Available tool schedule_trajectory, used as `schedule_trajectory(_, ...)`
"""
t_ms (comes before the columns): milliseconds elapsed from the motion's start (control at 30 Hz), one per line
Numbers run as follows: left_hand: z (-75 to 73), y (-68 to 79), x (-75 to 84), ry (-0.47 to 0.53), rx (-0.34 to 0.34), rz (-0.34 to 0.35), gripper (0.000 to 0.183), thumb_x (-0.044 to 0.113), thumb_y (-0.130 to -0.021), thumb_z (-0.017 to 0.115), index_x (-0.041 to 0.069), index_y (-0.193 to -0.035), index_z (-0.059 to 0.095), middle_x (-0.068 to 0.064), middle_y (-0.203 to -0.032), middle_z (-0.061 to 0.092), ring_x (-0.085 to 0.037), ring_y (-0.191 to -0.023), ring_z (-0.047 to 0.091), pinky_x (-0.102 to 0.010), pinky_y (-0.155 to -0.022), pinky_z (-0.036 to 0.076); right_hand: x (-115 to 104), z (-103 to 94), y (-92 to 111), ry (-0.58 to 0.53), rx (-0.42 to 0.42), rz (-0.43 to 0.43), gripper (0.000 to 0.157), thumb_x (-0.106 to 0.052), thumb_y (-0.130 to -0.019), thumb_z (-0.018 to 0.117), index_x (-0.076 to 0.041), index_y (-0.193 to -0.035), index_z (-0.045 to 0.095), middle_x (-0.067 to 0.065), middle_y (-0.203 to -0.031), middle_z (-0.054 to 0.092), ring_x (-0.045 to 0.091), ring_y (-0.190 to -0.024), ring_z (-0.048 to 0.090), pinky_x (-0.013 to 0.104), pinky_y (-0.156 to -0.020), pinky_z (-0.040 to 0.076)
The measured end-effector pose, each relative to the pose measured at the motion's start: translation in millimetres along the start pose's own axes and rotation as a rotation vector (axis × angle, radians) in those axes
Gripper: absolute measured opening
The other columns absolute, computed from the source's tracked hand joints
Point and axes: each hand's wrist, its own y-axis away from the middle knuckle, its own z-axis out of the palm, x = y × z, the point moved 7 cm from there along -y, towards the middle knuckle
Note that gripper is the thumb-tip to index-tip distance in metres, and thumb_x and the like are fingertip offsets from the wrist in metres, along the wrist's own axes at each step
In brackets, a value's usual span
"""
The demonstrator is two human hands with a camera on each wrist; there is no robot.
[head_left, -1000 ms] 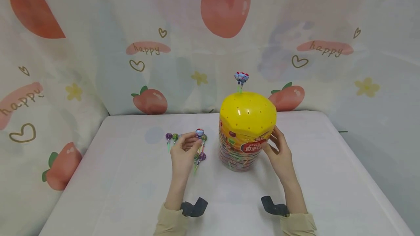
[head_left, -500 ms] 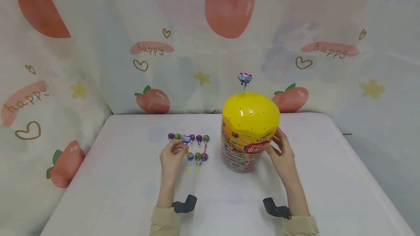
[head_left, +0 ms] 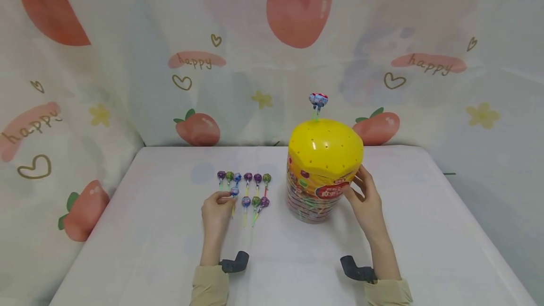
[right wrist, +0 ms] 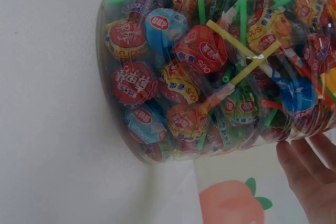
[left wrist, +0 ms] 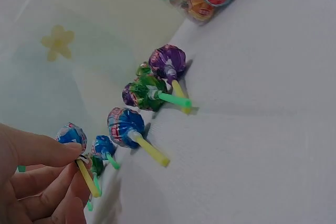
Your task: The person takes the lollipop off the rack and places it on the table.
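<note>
In the head view my left hand (head_left: 215, 216) pinches a blue-wrapped lollipop (head_left: 234, 192) by its yellow stick between thumb and fingers. It is at the left end of the front row, beside another blue lollipop (head_left: 246, 201), a green one (head_left: 255, 201) and a purple one (head_left: 265, 201). My right hand (head_left: 364, 207) holds the right side of a clear plastic jar (head_left: 312, 208), thumb in front and fingers farther back. Lollipops fill the jar, as the right wrist view shows. A yellow lid (head_left: 329, 148) caps it, with blue-and-red lollipops (head_left: 318, 99) standing up from the top.
Behind the front row, several lollipops lie in a line, among them a purple one (head_left: 221, 174) and a green one (head_left: 267, 178). A white cloth covers the table (head_left: 293, 259). A printed curtain (head_left: 238, 22) hangs at the back and sides.
My left hand has moved left and down with the blue lollipop, from above the rows to the left end of the front row. The right hand stays on the jar.
</note>
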Motion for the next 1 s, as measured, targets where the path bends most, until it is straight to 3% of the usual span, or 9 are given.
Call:
schedule_trajectory(200,4.5,0.5,-5.1,-0.049,-0.014,-0.002,0.021,0.01,-0.077,0.073,0.003,-0.097,0.072,-0.014,-0.081,0.074,-0.023,-0.067,0.066,-0.026,-0.059,0.042,3.0,-0.1,-1.9,0.017,0.004,0.004,0.066,-0.022,-0.096,0.057,-0.023,-0.153,0.023,0.009,-0.151,0.036,0.028,-0.138,0.038,0.05,-0.109,0.039)
schedule_trajectory(467,4.2,2.7,-4.2,-0.101,-0.021,0.01,0.02,0.01,-0.077,0.074,0.0,-0.094,0.072,-0.015,-0.079,0.074,-0.022,-0.065,0.066,-0.026,-0.059,0.043,4.1,0.7,-3.3,0.029,0.009,0.004,0.066,-0.022,-0.096,0.057,-0.022,-0.153,0.023,0.008,-0.151,0.037,0.027,-0.137,0.039,0.049,-0.109,0.039)
schedule_trajectory(667,5.1,2.5,-4.8,-0.134,-0.024,0.015,0.019,0.011,-0.077,0.074,0.0,-0.093,0.072,-0.014,-0.078,0.074,-0.021,-0.065,0.066,-0.026,-0.057,0.043,2.7,-0.2,-3.0,0.031,0.01,0.002,0.066,-0.022,-0.096,0.057,-0.022,-0.153,0.024,0.007,-0.151,0.038,0.026,-0.137,0.04,0.041,-0.108,0.041)
schedule_trajectory(867,5.7,3.3,-4.5,-0.158,-0.026,0.015,0.019,0.01,-0.076,0.074,0.0,-0.092,0.071,-0.013,-0.076,0.072,-0.019,-0.06,0.062,-0.025,-0.053,0.04,2.2,-0.4,-1.4,0.02,0.006,0.001,0.066,-0.021,-0.096,0.057,-0.021,-0.153,0.023,0.008,-0.151,0.037,0.028,-0.137,0.04,0.052,-0.109,0.038)
schedule_trajectory(1000,5.3,3.2,-4.6,-0.161,-0.024,0.015,0.02,0.011,-0.076,0.074,0.0,-0.093,0.071,-0.012,-0.076,0.072,-0.019,-0.062,0.063,-0.026,-0.054,0.041,3.2,-0.6,-0.8,0.026,0.005,0.009,0.066,-0.022,-0.096,0.057,-0.02,-0.153,0.023,0.008,-0.151,0.037,0.028,-0.138,0.039,0.041,-0.109,0.04)
